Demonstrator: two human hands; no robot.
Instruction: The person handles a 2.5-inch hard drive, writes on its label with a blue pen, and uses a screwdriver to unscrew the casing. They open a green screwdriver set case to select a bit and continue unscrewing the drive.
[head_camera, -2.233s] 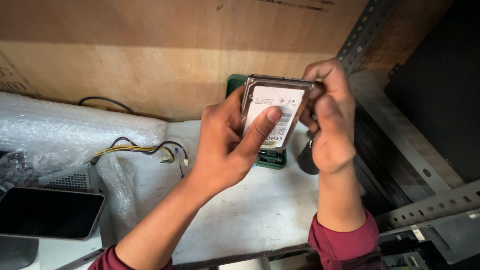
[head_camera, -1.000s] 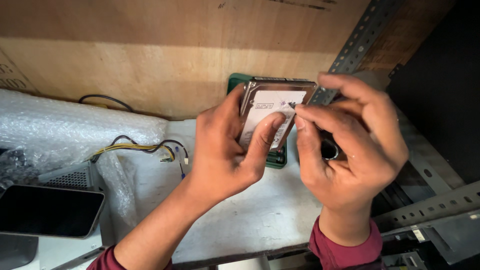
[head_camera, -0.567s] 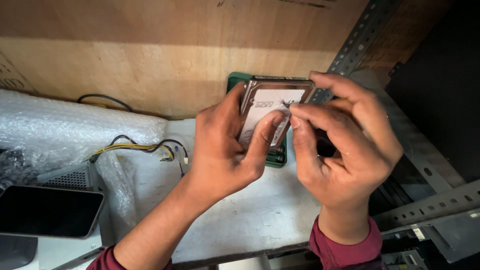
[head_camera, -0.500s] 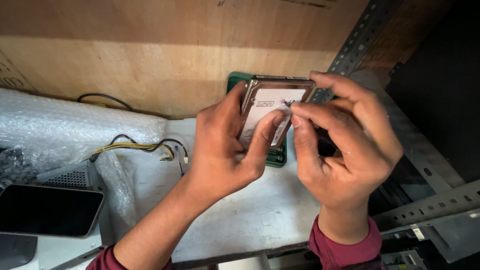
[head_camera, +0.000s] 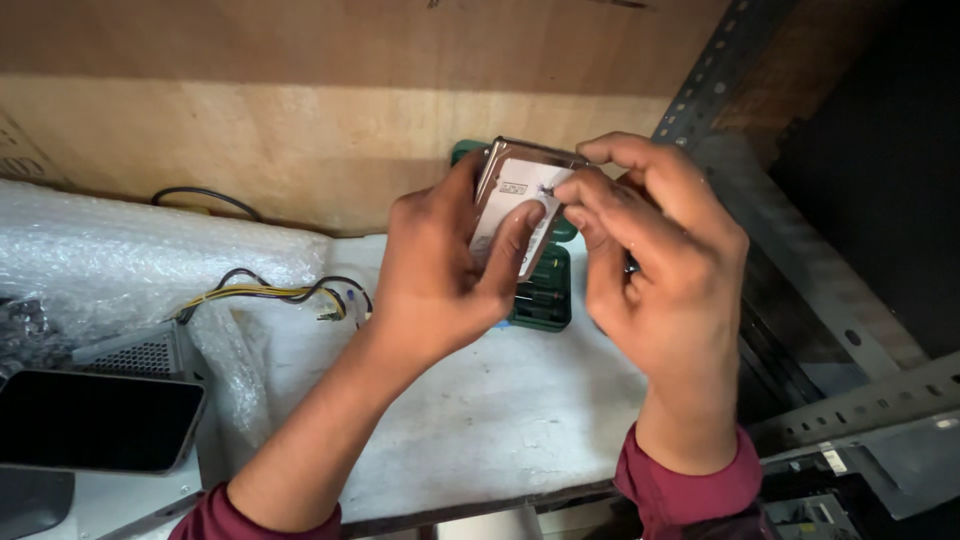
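A flat metal hard drive (head_camera: 520, 205) with a white label is held up between both hands, above the white surface (head_camera: 500, 400) and in front of the wooden wall (head_camera: 300, 140). The left hand (head_camera: 440, 270) grips the drive from its left side, thumb pressed across the label. The right hand (head_camera: 660, 270) closes in from the drive's right, fingertips (head_camera: 580, 215) pinched at the label's upper right; whether they hold anything small there cannot be told. Directly beneath the drive lies a green case (head_camera: 540, 295). Left of the drive, yellow-and-black cables (head_camera: 280, 290) rest beside bubble wrap (head_camera: 130, 250).
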